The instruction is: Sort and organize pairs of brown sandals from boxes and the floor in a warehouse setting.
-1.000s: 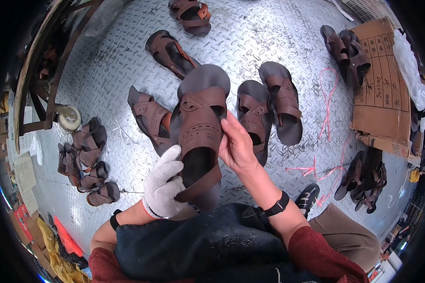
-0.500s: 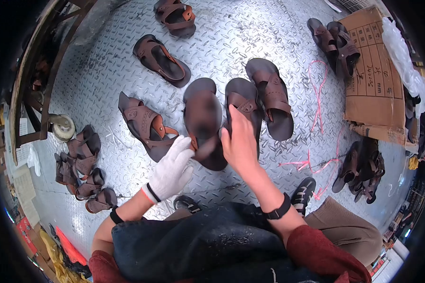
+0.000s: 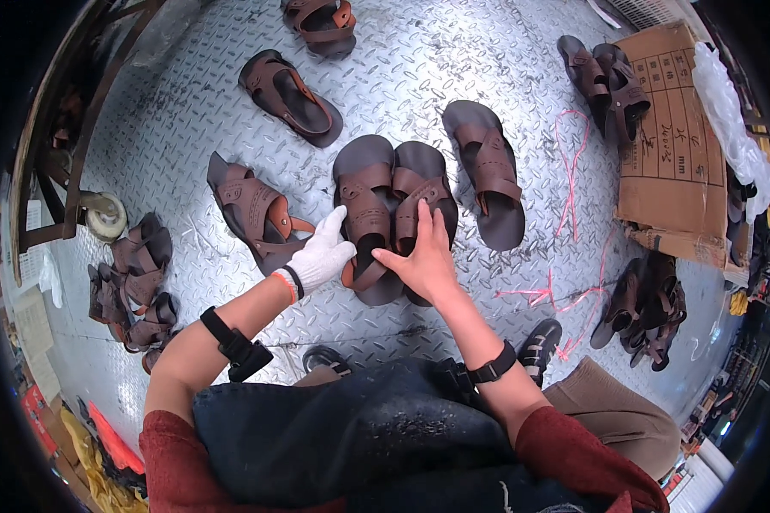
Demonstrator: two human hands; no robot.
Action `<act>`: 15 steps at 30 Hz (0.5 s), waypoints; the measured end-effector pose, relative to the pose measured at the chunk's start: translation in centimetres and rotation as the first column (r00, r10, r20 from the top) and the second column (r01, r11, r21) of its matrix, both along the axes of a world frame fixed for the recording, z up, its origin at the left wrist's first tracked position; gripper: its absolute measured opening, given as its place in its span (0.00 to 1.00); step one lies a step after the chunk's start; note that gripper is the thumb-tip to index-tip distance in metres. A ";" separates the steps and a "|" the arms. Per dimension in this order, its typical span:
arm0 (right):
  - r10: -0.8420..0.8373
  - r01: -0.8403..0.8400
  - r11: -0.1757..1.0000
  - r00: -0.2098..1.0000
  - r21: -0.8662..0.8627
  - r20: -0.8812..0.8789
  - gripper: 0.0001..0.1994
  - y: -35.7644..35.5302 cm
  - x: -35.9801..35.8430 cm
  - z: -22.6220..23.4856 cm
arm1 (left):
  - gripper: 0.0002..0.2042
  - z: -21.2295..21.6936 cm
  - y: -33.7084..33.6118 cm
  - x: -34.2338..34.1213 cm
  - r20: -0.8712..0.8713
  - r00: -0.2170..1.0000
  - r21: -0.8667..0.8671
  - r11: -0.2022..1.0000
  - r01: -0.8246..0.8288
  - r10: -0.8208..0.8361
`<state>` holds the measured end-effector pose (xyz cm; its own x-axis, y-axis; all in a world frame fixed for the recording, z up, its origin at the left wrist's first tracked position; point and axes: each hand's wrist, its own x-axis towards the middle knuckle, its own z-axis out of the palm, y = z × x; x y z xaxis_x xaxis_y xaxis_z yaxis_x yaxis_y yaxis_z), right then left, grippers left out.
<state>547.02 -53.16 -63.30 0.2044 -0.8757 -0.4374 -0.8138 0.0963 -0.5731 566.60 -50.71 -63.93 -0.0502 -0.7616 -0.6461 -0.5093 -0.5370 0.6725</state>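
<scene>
Two dark brown sandals lie side by side on the diamond-plate metal floor (image 3: 453, 51), toes pointing away from me. My left hand (image 3: 321, 254), in a white glove, grips the near side of the left sandal (image 3: 364, 184) between thumb and fingers. My bare right hand (image 3: 423, 256) lies flat on the heel end of the right sandal (image 3: 421, 171), fingers spread, with the thumb reaching across toward the left sandal's heel strap. Both forearms wear black bands.
More brown sandals lie around: one to the right (image 3: 488, 167), one to the left (image 3: 252, 209), others farther off (image 3: 291, 85). Piles of sandals sit at left (image 3: 133, 274) and right (image 3: 646, 308). A cardboard box (image 3: 672, 154), pink string (image 3: 569, 171) and a caster wheel (image 3: 107, 218) are nearby.
A second ago both hands held one sandal up near my face. It has been lowered and now lies on the floor beside its mate, with my hands still on the pair.
</scene>
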 end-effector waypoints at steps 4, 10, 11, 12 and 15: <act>0.046 -0.044 0.998 0.998 0.037 -0.038 0.53 0.2 1.4 0.1 | 0.35 -0.5 1.0 0.5 0.021 1.000 -0.087 0.996 0.000 0.002; 0.021 -0.020 0.999 0.998 0.031 -0.057 0.52 0.4 1.4 -0.2 | 0.31 -0.9 1.5 0.6 -0.074 0.997 -0.065 0.997 -0.041 0.036; 0.025 -0.023 0.999 0.998 0.031 -0.055 0.52 0.4 1.5 -0.3 | 0.31 -0.9 1.6 0.7 -0.072 0.997 -0.066 0.997 -0.044 0.039; 0.019 -0.018 0.999 0.999 0.031 -0.044 0.52 0.5 1.4 -0.3 | 0.31 -0.7 1.5 0.5 -0.041 0.999 -0.068 0.997 -0.026 0.023; 0.007 -0.007 1.000 1.000 0.019 -0.018 0.52 0.6 1.2 -0.5 | 0.30 0.1 1.3 0.2 -0.018 0.999 -0.030 0.999 -0.033 0.032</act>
